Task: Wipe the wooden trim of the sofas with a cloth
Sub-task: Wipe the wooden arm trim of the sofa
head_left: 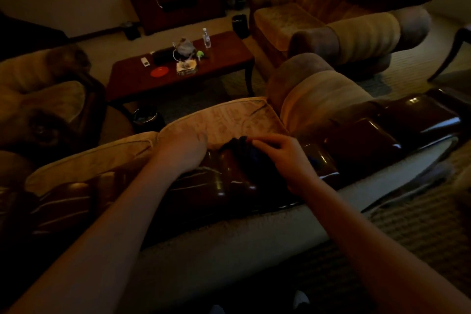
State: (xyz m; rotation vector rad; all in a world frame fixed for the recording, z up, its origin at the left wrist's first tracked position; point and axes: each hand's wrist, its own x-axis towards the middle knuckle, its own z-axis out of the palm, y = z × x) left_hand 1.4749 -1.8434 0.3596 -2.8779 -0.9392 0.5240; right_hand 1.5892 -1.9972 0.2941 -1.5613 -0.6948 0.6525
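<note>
Right hand [277, 154] has fingers curled on the dark cloth [238, 146] atop the glossy wooden trim [356, 140], which runs roughly 8 to 2 o'clock. Left hand [184, 146], just at 9 o'clock of the cloth, grips the cushion [229, 120], I think.

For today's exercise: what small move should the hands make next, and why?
Probably slide the right hand with the dark cloth rightward along the wooden trim; that glossy stretch lies just ahead, while the left hand rests by the cushion.

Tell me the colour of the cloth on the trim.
Dark blue, as far as the dim head view shows; the cloth sits under the right hand.
</note>
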